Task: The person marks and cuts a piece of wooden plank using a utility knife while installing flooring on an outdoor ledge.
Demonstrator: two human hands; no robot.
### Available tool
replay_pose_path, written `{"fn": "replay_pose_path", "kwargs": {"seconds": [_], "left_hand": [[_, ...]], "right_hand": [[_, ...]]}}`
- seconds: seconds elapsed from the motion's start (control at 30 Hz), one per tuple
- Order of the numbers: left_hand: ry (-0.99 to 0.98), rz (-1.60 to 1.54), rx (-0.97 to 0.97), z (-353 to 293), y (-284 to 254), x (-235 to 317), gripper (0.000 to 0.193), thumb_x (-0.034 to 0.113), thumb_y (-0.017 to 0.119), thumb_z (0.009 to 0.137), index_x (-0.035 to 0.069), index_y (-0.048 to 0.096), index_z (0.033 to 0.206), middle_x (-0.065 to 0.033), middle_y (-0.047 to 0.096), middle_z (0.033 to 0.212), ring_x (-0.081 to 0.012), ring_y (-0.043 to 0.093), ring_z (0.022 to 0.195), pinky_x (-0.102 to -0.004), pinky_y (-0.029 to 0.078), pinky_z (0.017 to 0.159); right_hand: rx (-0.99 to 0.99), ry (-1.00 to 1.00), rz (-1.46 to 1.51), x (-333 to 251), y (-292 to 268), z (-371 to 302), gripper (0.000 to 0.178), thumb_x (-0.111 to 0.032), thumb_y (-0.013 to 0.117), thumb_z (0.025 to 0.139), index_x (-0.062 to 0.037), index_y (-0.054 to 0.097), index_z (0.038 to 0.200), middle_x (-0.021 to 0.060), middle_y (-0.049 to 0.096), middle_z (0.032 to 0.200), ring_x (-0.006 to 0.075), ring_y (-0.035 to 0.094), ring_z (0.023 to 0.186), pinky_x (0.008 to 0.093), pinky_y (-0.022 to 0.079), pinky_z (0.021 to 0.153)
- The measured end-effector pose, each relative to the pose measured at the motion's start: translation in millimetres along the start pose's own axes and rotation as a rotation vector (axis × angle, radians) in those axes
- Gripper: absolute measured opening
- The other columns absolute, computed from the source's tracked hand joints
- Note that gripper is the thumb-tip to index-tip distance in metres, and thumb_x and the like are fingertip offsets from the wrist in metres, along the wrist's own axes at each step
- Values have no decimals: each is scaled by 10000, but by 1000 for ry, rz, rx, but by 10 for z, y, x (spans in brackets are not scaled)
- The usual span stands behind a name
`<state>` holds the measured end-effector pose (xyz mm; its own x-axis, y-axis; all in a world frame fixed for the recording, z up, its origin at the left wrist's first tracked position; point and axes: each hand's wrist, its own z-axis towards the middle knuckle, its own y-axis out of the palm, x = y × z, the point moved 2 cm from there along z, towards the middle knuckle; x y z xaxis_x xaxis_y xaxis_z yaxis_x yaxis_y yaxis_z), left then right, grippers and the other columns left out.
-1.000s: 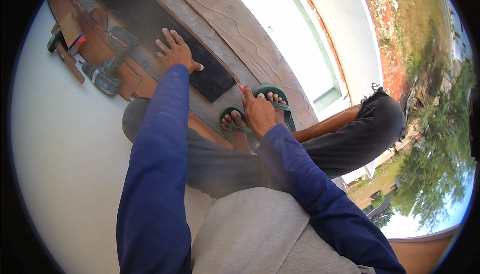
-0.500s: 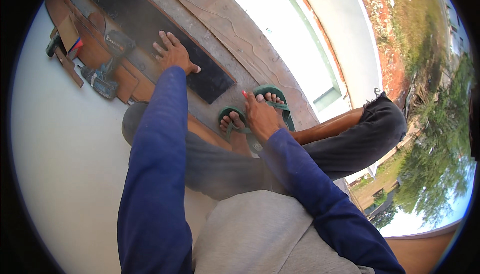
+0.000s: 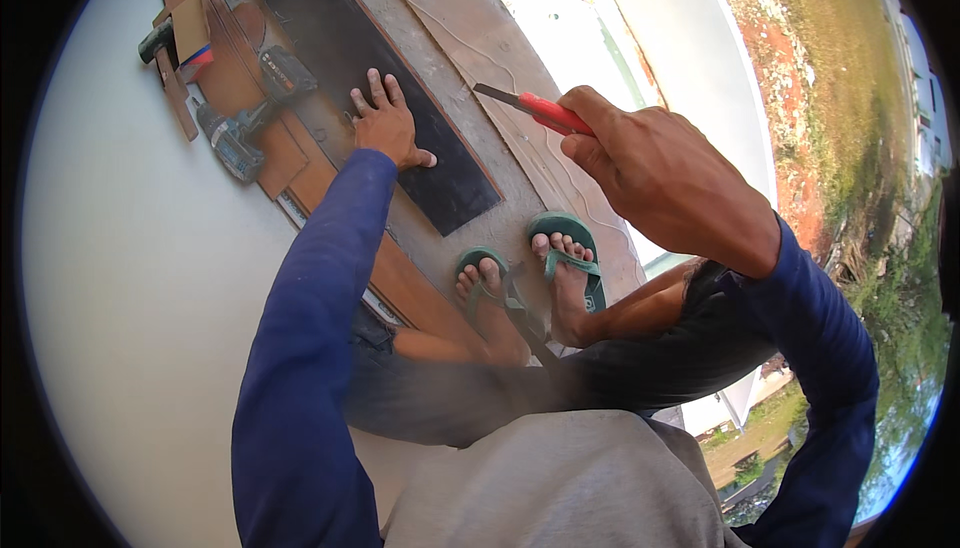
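Observation:
My left hand point(image 3: 386, 131) lies with fingers spread on a long black board point(image 3: 450, 173) that has a thin reddish-brown edge. In my right hand point(image 3: 672, 170), raised at the right above my knee and shin, is a red utility knife point(image 3: 548, 112). My fingers are wrapped round its handle, and its dark blade points left, over the floor beyond the board. The knife is apart from the board.
Left of the board are a cordless drill point(image 3: 232, 140), a hammer point(image 3: 172, 88), a small cardboard box point(image 3: 190, 28) and brown wooden strips point(image 3: 425, 283). A white wall point(image 3: 130, 278) runs along the left. My sandalled feet point(image 3: 572, 273) rest near the board's end. A thin cord point(image 3: 480, 58) crosses the floor.
My right hand has risen from beside my feet up and to the right, bringing the utility knife into fuller view. My left hand stays on the board; the whole view has shifted slightly.

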<state>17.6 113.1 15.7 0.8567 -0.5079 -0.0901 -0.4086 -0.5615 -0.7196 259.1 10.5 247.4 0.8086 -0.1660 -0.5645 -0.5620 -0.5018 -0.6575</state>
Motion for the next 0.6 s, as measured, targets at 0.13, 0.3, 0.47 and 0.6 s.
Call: {"fn": "replay_pose_path", "kwargs": {"seconds": [0.13,0.3,0.47,0.6], "left_hand": [[108,6,175,-134,182,-35,1340,552,890,616,3,138,1579,-295,94,1632,-528,217,1466,-567,368,1131],[496,10,341,-587,337,439,1184,513,904,588,214,312,1568,-189,162,1653,-425,173,1513,-594,253,1183],[682,225,137,-732,465,664,1115,491,902,588,197,381,1530,-150,206,1648,-413,156,1521,-587,223,1200],[718,135,142,-704,613,586,1072,439,900,605,147,401,1508,-164,240,1633,-431,142,1520,-590,217,1203]], "right_hand": [[-54,-77,-21,384,46,262,217,-175,467,1001,12,548,1074,236,615,741,407,621,711,504,456,662],[32,239,469,1064,1196,113,313,-285,513,1017,11,552,1110,253,645,788,430,635,737,511,455,675],[163,280,624,1265,2304,-279,295,-283,539,998,-8,521,1104,284,655,798,472,640,743,557,462,659],[166,300,674,1236,2693,-379,303,-278,538,987,-17,503,1138,271,658,768,490,634,715,583,468,642]]}}
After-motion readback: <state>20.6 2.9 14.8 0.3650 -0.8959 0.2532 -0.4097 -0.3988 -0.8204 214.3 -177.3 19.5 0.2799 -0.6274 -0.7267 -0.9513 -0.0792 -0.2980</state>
